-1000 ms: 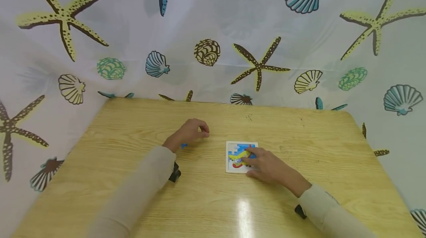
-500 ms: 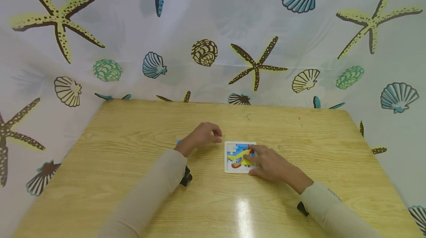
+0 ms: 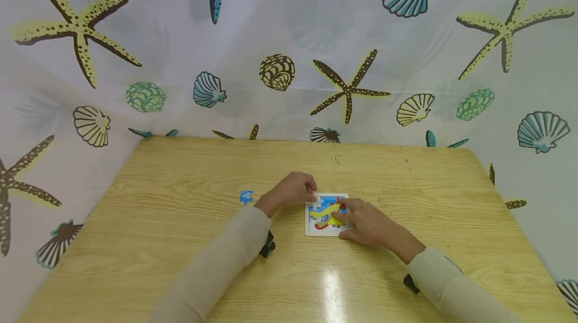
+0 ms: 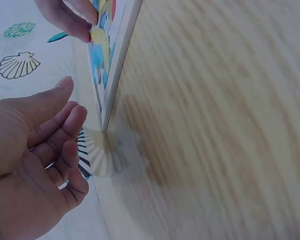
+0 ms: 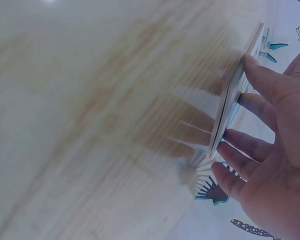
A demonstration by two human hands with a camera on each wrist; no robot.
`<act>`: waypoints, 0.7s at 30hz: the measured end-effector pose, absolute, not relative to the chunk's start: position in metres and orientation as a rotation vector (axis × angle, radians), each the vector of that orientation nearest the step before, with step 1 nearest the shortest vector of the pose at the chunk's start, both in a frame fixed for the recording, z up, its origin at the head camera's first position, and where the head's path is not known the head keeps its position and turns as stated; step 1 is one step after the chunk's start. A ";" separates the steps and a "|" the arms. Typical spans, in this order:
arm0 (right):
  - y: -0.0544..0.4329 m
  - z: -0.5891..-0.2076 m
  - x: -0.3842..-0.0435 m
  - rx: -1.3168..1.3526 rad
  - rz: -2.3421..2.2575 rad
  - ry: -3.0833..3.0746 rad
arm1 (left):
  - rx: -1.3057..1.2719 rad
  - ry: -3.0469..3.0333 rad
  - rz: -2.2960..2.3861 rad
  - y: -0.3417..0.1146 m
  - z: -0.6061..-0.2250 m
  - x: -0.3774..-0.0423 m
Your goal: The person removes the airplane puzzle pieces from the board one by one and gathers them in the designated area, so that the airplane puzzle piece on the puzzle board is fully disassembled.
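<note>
A small square jigsaw puzzle (image 3: 321, 220) in a white frame shows a yellow plane on blue and white. A white patch marks its upper left area. My right hand (image 3: 368, 225) rests on its right side, the thumb at the near edge and the fingers spread over the picture. My left hand (image 3: 293, 190) is at the puzzle's upper left corner, fingers loosely curled. In the left wrist view a gap shows between the left thumb (image 4: 65, 84) and fingertips, with no piece visible there. Blue puzzle piece (image 3: 246, 196) lies on the table, left of the left wrist.
The wooden table (image 3: 180, 172) runs back to a white curtain (image 3: 253, 37) printed with shells and starfish, which also hangs along both sides. Each forearm, in a beige sleeve, carries a black wrist camera (image 3: 267, 245).
My left hand has moved right, from beside the blue piece to the puzzle's upper left corner, bringing that piece into fuller view. My right hand has stayed on the puzzle.
</note>
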State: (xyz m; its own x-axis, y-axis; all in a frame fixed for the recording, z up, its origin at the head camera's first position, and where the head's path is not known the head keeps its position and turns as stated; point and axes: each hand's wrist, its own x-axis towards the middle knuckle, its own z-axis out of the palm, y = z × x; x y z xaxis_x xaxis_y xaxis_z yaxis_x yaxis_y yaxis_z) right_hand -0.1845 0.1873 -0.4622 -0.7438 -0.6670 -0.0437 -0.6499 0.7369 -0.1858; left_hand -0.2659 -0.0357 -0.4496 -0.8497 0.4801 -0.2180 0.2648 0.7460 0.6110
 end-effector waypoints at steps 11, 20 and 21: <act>0.187 -0.459 -0.183 -1.069 -0.232 2.817 | 0.609 2.562 0.783 -0.021 -0.457 -0.263; 0.186 -0.459 -0.185 -1.076 -0.231 2.816 | 0.572 2.588 0.748 -0.016 -0.457 -0.259; 0.186 -0.460 -0.184 -1.075 -0.235 2.816 | 0.569 2.591 0.738 -0.015 -0.457 -0.259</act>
State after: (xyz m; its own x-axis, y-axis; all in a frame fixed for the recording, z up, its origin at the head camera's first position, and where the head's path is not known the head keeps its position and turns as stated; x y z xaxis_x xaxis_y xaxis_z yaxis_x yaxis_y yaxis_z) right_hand -0.1844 0.1857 -0.4596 -0.7411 -0.6691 -0.0549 -0.6507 0.7361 -0.1864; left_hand -0.2585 -0.0152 -0.4570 -0.8432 0.4761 -0.2497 0.2731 0.7794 0.5639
